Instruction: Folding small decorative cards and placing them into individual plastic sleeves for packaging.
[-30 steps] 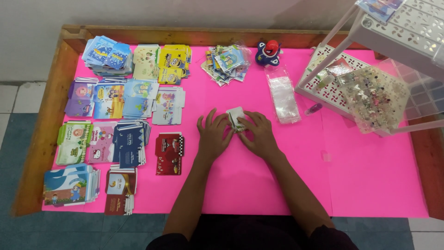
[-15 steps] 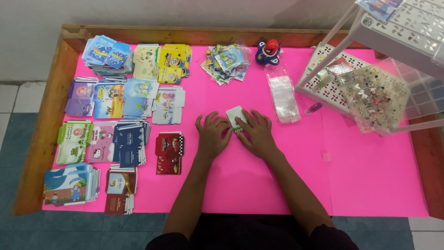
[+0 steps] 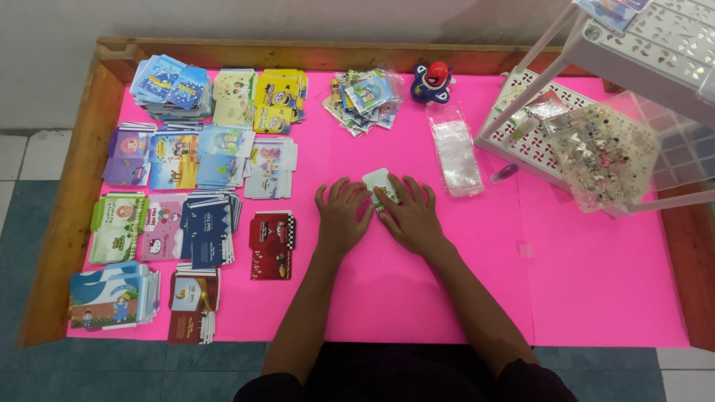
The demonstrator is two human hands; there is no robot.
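Note:
My left hand (image 3: 343,217) and my right hand (image 3: 410,214) lie side by side, palms down, on the pink table cover (image 3: 417,290). Both press on a small pale-green paper envelope (image 3: 376,180), whose upper edge sticks out past the fingertips. Most of the envelope is hidden under my fingers. Fingers of both hands are spread and rest flat on it.
Stacks of small printed envelopes (image 3: 186,160) cover the table's left half, with a red stack (image 3: 272,243) nearest my left hand. Behind lie a loose pile (image 3: 365,100), a red-and-blue toy (image 3: 433,82) and clear plastic sleeves (image 3: 456,156). A white rack (image 3: 588,141) with beads stands right. A wooden rim (image 3: 67,201) borders the table.
Both hands stay in nearly the same place on the envelope; the fingers have shifted only slightly.

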